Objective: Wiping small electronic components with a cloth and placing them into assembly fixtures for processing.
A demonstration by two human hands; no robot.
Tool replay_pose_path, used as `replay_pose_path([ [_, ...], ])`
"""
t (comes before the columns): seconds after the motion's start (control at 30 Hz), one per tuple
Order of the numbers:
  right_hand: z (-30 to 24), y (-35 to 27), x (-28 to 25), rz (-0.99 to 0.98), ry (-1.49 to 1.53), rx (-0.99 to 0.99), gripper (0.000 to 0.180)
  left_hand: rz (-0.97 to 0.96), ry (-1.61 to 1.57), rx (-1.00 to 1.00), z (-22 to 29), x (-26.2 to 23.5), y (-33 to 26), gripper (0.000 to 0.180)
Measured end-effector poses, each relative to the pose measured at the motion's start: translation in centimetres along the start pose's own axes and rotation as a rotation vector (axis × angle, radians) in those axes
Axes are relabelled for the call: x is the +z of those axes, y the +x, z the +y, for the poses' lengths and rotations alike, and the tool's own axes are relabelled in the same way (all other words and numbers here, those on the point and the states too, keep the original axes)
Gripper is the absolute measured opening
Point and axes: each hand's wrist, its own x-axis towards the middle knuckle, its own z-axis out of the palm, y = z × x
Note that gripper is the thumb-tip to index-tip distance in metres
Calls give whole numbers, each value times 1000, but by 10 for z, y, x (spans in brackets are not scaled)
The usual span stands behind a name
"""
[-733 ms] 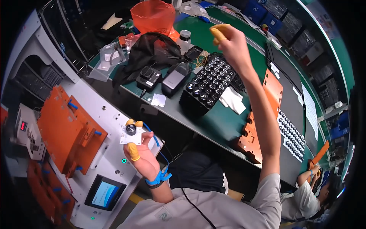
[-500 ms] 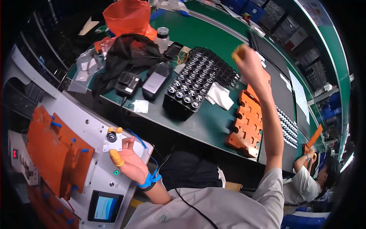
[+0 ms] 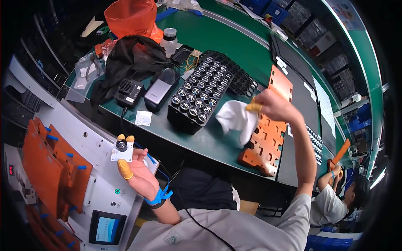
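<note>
Head view: a small lens on a white square plate [image 3: 122, 150] is pinched by the left hand [image 3: 136, 173] off the bench's near edge; a white cloth [image 3: 237, 119] is pinched by the right hand [image 3: 274, 105] above the bench's near edge, beside the black lens tray [image 3: 201, 98]. Risk judged: the plate could slip from the fingertip pinch; the dangling cloth could snag the tray's lenses.

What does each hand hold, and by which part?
Left hand: small lens module, fingertips pinching its white square plate's edges. Right hand: white cloth, pinched at its upper edge.
</note>
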Motion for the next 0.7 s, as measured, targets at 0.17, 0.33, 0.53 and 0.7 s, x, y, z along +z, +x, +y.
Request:
replay_pose_path([
  [0.17, 8, 21, -60, 241, 87, -157, 25, -5, -14, -15, 1, -2, -1, 61],
  [0.33, 34, 33, -82, 572, 906, -460, 29, -23, -4, -49, 1, 1, -3, 65],
  [0.53, 50, 19, -60, 521, 1293, -531, 38, -652, -334, -350, 10, 47, -38, 62],
  [0.7, 58, -21, -40, 396, 1278, -100, 40, -1024, -516, -851, -25, 81, -65, 56],
])
